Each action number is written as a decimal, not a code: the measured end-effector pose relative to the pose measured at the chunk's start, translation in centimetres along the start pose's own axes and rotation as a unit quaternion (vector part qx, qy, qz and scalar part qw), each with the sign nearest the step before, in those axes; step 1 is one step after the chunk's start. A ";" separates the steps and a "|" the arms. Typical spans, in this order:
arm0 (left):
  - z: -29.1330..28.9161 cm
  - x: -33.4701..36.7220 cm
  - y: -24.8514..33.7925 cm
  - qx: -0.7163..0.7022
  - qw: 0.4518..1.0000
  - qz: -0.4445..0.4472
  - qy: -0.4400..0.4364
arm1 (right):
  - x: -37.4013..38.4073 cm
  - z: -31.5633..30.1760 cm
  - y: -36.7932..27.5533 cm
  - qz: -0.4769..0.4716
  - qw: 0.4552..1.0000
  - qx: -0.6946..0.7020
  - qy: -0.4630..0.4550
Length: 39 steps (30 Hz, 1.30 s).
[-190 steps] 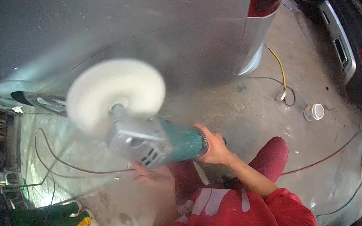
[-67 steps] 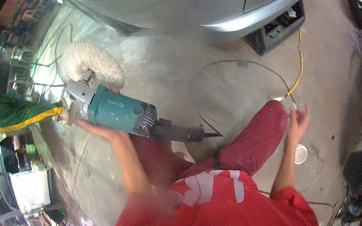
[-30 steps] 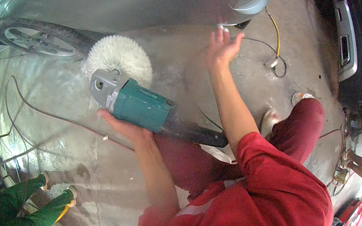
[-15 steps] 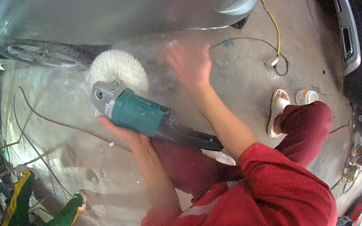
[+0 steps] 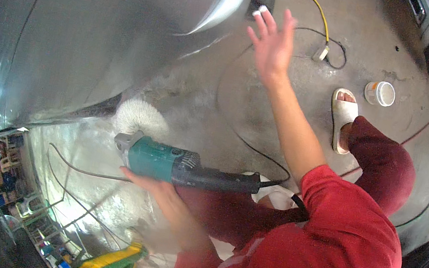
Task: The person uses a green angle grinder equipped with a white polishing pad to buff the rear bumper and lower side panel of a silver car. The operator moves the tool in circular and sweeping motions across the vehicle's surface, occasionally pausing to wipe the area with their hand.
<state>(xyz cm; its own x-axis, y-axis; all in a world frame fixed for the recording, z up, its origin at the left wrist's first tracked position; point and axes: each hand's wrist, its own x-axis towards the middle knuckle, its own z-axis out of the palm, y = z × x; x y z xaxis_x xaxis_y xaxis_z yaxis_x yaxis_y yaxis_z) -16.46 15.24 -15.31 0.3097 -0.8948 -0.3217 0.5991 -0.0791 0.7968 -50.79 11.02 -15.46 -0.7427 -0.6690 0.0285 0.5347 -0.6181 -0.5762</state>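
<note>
A green and black power polisher point(image 5: 163, 163) with a fluffy white buffing pad point(image 5: 141, 118) lies across my bent leg. Beneath its green body, my left hand point(image 5: 154, 185) is closed around the tool and bears its front end. My right hand point(image 5: 273, 47) is raised with fingers spread, holding nothing; white stuff coats a couple of its fingertips. It is near the rounded lower edge of a grey car's body panel point(image 5: 106, 29). The pad stands close to the panel's lower edge; whether they touch I cannot tell.
A black cord runs from the polisher over the concrete floor to a white socket point(image 5: 320, 53) on a yellow cable point(image 5: 318, 6). A white tub point(image 5: 380, 93) stands by my sandalled foot point(image 5: 343, 119). A person's green and yellow trouser leg point(image 5: 108, 264) shows near a cluttered rack point(image 5: 32, 208).
My right hand has moved up and away, its fingers spreading. The view has shifted, so the car panel fills more of the left side. My left hand still holds the polisher.
</note>
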 end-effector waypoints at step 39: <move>1.5 0.3 -1.5 0.056 0.997 -0.034 -0.033 | -2.0 1.3 -1.9 -0.032 0.965 -0.203 -0.164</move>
<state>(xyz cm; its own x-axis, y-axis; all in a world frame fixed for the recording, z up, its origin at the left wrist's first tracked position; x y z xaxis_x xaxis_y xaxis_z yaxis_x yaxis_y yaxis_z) -18.39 14.43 -15.86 0.2189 -0.9126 -0.3453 0.5290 -0.1864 0.8279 -49.79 12.98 -13.38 -0.5661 -0.7709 0.2920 0.2408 -0.4934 -0.8358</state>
